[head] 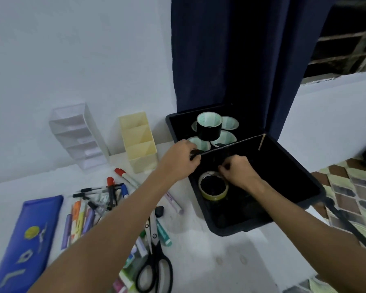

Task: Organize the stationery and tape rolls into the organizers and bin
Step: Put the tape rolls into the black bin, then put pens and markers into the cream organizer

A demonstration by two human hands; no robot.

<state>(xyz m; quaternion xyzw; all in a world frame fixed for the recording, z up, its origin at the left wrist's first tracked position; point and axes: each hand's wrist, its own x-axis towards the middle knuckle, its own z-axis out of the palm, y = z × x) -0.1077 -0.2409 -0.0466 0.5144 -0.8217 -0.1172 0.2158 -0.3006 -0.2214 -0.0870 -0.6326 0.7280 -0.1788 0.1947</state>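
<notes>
A black bin (300, 166) stands at the table's right, split by a dark divider (241, 143). The far compartment holds several black tape rolls (209, 127) with pale green cores, one stacked on the others. A clear yellowish tape roll (213, 188) lies flat in the near compartment. My left hand (178, 158) grips the divider's left end at the bin's rim. My right hand (238, 171) is inside the near compartment with its fingers curled between the divider and the clear roll's far rim. What they hold is hidden.
A cream organizer (138, 142) and a clear tiered organizer (80, 136) stand against the wall. Left of the bin lie markers (127, 177), pens (93, 190), black scissors (154, 265), a blue pouch (28, 237) and small boxes. A dark curtain (230, 49) hangs behind the bin.
</notes>
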